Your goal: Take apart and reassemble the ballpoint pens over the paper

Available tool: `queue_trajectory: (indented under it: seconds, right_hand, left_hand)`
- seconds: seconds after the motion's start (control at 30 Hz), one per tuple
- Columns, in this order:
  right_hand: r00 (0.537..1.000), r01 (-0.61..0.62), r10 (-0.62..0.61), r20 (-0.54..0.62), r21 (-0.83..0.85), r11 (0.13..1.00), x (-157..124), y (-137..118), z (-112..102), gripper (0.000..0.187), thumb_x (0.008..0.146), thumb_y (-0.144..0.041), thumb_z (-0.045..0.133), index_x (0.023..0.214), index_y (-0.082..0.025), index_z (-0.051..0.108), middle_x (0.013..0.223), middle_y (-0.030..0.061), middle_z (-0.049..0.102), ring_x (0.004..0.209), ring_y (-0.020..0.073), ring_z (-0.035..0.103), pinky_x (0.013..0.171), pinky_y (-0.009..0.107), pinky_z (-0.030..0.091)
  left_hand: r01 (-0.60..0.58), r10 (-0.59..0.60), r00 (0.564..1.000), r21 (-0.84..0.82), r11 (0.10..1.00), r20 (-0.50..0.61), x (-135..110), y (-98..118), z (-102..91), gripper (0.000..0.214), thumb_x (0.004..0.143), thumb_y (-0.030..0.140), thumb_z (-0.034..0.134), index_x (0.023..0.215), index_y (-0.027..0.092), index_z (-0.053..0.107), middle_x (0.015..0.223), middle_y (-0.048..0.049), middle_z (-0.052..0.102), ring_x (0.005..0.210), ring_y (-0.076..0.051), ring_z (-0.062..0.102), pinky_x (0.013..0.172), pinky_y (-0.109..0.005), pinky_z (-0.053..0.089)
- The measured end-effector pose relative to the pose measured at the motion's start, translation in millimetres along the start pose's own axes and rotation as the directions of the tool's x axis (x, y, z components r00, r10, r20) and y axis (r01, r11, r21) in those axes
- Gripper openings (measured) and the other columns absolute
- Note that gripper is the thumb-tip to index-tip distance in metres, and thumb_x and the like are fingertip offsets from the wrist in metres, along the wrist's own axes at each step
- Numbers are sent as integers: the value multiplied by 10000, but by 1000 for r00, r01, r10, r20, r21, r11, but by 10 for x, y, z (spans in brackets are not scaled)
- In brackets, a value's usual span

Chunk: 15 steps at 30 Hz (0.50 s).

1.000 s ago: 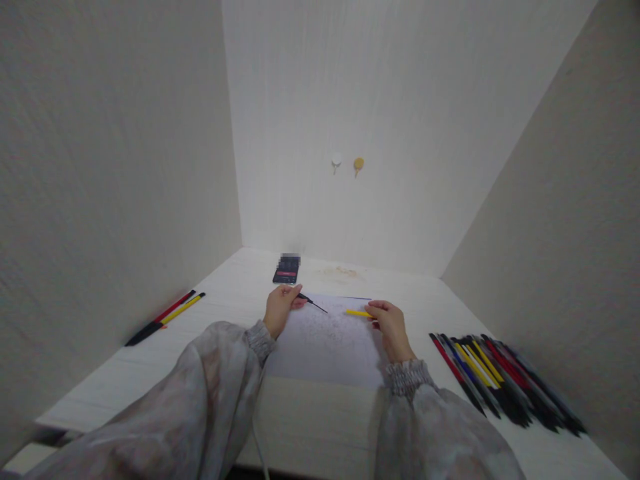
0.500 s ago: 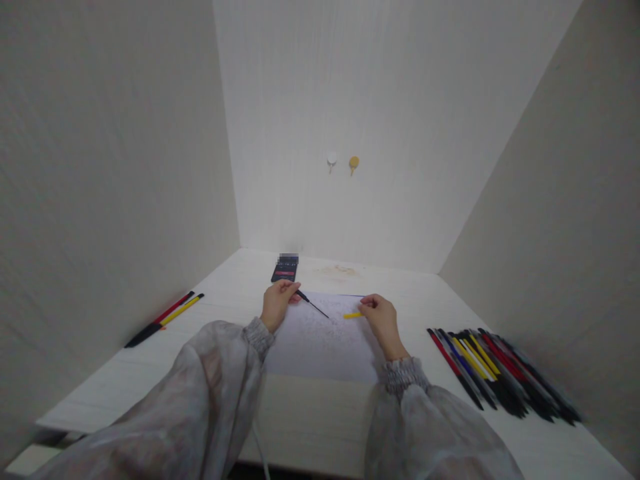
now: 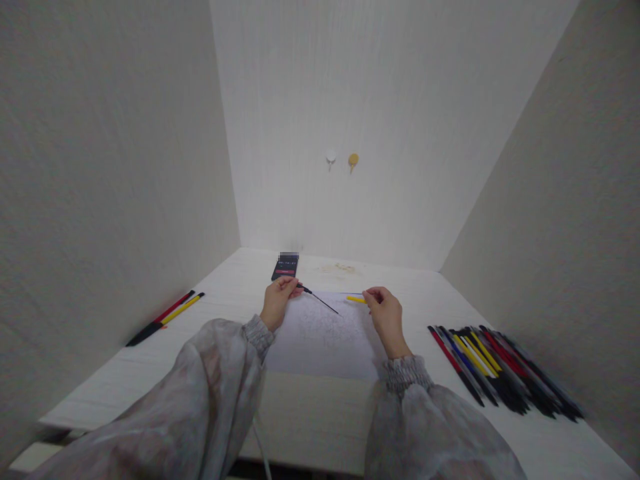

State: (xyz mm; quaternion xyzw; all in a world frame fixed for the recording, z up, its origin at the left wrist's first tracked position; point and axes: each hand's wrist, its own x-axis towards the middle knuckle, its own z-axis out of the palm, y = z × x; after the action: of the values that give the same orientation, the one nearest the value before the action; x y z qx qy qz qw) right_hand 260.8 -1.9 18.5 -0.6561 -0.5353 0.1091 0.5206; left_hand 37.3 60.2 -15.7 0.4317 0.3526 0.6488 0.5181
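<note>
Yellow tube [image 3: 357,299] has moved away from the wearer since half a second ago, along with the right hand [image 3: 385,319]; the dark rod [image 3: 320,299] in the left hand [image 3: 279,305] now reaches further right.

Both hands are pinching, thumb against fingers: left on the rod's thick black end, right on the tube's far end, most of which its fingers hide. Both pieces are between the hands, over the white paper [image 3: 320,360].

Handling, my judgement: two free ends this near want one straight line — brace the left hand, drop the tube a touch toward the wearer, nudge gently, don't force. Rod looks thin, could bend; a pinch closer to its tip would steady it.

Axes: rod runs from the left hand rightward and back toward the wearer, tip pointing right. Tube runs nearly crosswise, free end pointing at the left hand. Rod tip looks just on the near side of that end — apart, though I can't judge the height gap.
</note>
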Motion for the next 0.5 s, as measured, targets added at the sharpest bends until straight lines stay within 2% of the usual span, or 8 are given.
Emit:
queue_trajectory:
  seconds: [0.13, 0.23, 0.37, 0.5]
  right_hand:
    - [996, 87, -82, 31, -273, 958, 27, 134, 6, 123, 679, -253, 483, 675, -165, 568, 668, 46, 579, 644, 161, 520, 606, 263, 371]
    - [993, 96, -60, 99, -420, 902, 42, 220, 26, 103, 662, -195, 485, 659, -156, 580, 685, 67, 593, 666, 166, 523, 616, 262, 358]
    - [988, 67, 4, 157, -445, 893, 51, 238, 34, 99, 640, -176, 495, 657, -155, 590, 659, 57, 609, 638, 160, 534, 588, 251, 351]
    - [980, 83, 5, 199, -432, 898, 54, 200, 20, 98, 635, -174, 498, 644, -164, 595, 659, 47, 621, 639, 158, 547, 571, 241, 348]
  left_hand:
    - [-11, 11, 1000, 1, 1000, -24, 11, 5, -10, 255, 618, 305, 637, 775, 116, 569, 710, -24, 619, 562, -86, 578, 589, -212, 469]
    - [-7, 8, 998, 32, 999, -61, 18, -3, -20, 259, 611, 326, 637, 752, 119, 571, 667, -14, 618, 536, -86, 566, 572, -213, 461]
    - [-5, 14, 996, 100, 995, -84, 30, -12, -39, 274, 590, 353, 648, 706, 117, 572, 532, 14, 585, 466, -84, 533, 511, -198, 436]
    - [-13, 27, 994, 132, 991, -104, 40, 3, -55, 277, 596, 367, 640, 701, 120, 575, 509, 20, 572, 451, -79, 518, 486, -182, 413]
